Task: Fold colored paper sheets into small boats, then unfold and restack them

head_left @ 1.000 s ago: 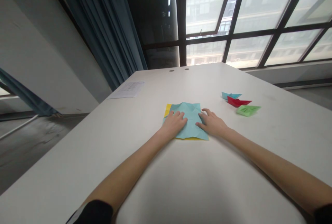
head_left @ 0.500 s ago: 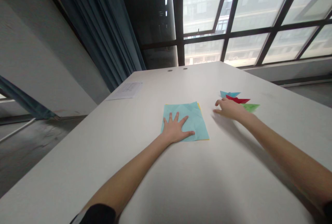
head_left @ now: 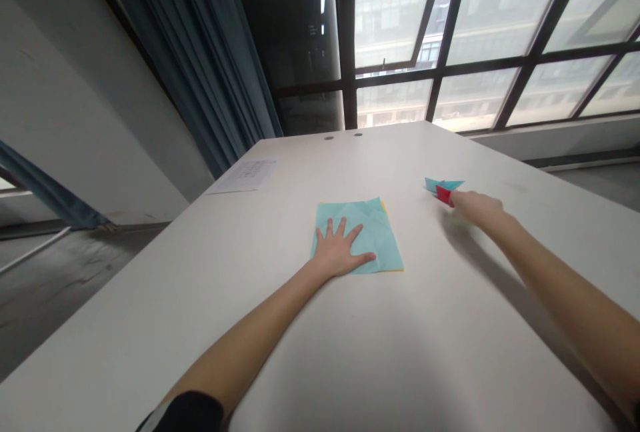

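Note:
My left hand (head_left: 339,251) lies flat, fingers spread, on a light blue square sheet of paper (head_left: 385,239). A thin yellow edge (head_left: 384,206) shows from under that sheet at its right and bottom. Farther right, my right hand (head_left: 477,208) is closed, its fingers curled down around a green folded paper boat (head_left: 459,221), mostly hidden under the hand. Right by the fingertips is the end of a red folded paper boat (head_left: 443,195), the rest of it covered. Just behind it rests a blue folded paper boat (head_left: 445,184).
A printed white sheet (head_left: 245,175) lies at the left edge of the white table (head_left: 310,339). Two round dark grommets sit near the far edge. Beyond are a blue curtain (head_left: 210,52) and large framed windows (head_left: 395,12).
My right hand has moved right, over the red and green boats, and its fingers have closed around the green one. My left hand has stayed on the blue paper.

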Available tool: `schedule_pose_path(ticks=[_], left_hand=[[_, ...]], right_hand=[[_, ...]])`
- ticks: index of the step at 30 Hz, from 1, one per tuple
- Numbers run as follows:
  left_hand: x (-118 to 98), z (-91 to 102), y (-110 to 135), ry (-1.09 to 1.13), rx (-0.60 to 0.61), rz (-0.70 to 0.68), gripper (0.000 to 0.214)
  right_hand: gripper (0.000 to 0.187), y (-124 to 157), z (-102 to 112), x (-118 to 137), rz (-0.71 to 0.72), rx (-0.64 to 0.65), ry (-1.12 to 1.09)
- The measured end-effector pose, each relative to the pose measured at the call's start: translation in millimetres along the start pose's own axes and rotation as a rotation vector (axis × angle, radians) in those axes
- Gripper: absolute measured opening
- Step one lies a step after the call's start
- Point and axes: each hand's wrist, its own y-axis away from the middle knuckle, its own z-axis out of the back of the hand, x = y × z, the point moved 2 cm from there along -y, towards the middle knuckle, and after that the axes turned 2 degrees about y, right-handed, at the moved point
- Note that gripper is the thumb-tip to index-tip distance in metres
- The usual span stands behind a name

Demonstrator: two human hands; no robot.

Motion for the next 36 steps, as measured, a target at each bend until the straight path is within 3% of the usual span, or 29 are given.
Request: schedule_pose_path(ticks=[4,9,12,15,17,20,25,29,36], left_hand=[[2,0.3,-2,0.054,-0.037,-0.021,0.086],[1,14.7,-7,0.276,-0.233,-0.053,0.056],[-4,25.7,-11,0.671,-0.291,-0.104,0.044],[-8,26.8,-15,1.197,-0.142,0.028,0.046],[-13,25.0,-16,1.455,-0.055,0.119,0.045],[-17,24.4,-16,1.606,-0.068,0.185,0.043],[-21,25.0,-12,1.624,-0.020,0.157,0.033],[-24,21.4,-12,1.600,0.035,0.104,0.033],[-24,18.4,-10,1.556,0.045,0.047,0.037]], right_hand=[[0.018,18,27,22,0.189,-0.112,-0.025],[0.016,62,46,73,0.672,-0.287,-0.206],[0.015,79,40,100,0.870,-0.298,-0.242],[0.018,83,29,116,0.963,-0.279,-0.210],[0.019,83,23,120,0.989,-0.253,-0.190],[0.021,81,16,121,0.982,-0.206,-0.188],[0.018,79,16,119,0.863,-0.191,-0.301],[0.027,76,15,119,0.773,-0.161,-0.311],[0.036,73,15,117,0.731,-0.079,-0.403]])
